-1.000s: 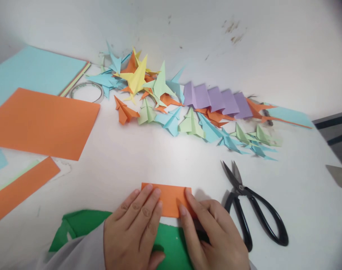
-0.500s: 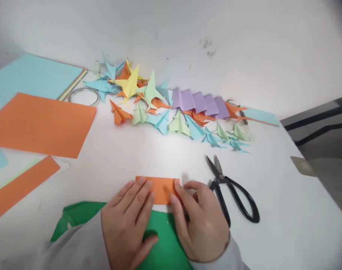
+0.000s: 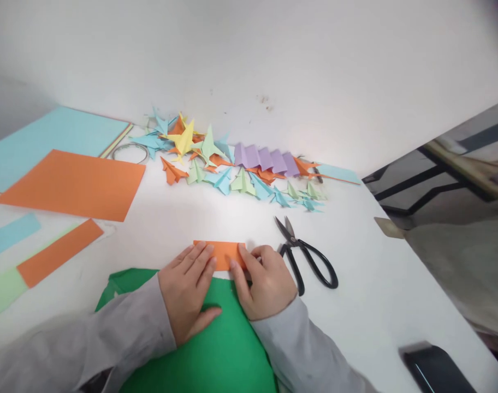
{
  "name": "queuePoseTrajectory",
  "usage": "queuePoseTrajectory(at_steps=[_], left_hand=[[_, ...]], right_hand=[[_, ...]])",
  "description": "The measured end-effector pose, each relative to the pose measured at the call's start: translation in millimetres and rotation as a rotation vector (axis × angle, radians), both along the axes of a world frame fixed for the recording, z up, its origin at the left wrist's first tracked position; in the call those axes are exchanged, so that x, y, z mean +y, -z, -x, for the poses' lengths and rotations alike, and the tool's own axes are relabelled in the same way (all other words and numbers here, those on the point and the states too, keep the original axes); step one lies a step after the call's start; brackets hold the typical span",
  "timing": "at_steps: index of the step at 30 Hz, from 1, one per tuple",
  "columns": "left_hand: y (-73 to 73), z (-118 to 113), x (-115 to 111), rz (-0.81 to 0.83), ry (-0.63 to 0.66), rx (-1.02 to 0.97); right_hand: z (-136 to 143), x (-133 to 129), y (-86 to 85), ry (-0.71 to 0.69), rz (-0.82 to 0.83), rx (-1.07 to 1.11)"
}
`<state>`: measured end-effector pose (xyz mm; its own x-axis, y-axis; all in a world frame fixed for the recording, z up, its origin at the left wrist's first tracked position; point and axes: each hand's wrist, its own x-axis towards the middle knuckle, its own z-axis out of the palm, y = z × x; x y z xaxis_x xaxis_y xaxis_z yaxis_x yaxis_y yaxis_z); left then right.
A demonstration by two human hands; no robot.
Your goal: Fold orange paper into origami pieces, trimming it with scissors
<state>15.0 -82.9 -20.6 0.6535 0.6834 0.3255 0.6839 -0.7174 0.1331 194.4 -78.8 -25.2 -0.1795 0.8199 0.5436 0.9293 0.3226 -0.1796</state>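
Note:
A small orange paper rectangle (image 3: 224,255) lies on the white table in front of me. My left hand (image 3: 191,292) rests flat over its left end, fingers stretched out and thumb apart. At the right end, my right hand (image 3: 263,281) has thumb and forefinger closed on the paper's edge, its other fingers curled. Beneath my forearms spreads a green thing (image 3: 208,349) reaching the table's front; I cannot tell what it is. Black-handled scissors (image 3: 292,240) lie just right of my right hand, blades parted.
Folded paper shapes (image 3: 220,180) in several colours line the wall, beside a pleated purple strip (image 3: 265,159). Leftward lie an orange sheet (image 3: 77,185), blue sheets (image 3: 60,128), a tape ring (image 3: 130,154) and an orange strip (image 3: 60,254). A dark phone-like object (image 3: 435,368) sits lower right.
The camera view has shifted, bringing the dark object at lower right and more of my sleeves into sight. Both hands keep nearly the same hold on the orange paper.

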Motion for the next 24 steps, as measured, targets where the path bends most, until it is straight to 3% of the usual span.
queuePoseTrajectory(at_steps=[14,21,24], left_hand=[[-0.7,0,1,-0.014,0.0,0.085],[2.6,0,1,-0.05,0.003,0.095],[4.3,0,1,-0.067,0.001,0.098]], right_hand=[[-2,0,-0.3,0.011,-0.022,-0.079],[4,-14,-4.9,-0.252,-0.104,-0.104],[5,-15,-3.3,-0.293,-0.09,-0.121]])
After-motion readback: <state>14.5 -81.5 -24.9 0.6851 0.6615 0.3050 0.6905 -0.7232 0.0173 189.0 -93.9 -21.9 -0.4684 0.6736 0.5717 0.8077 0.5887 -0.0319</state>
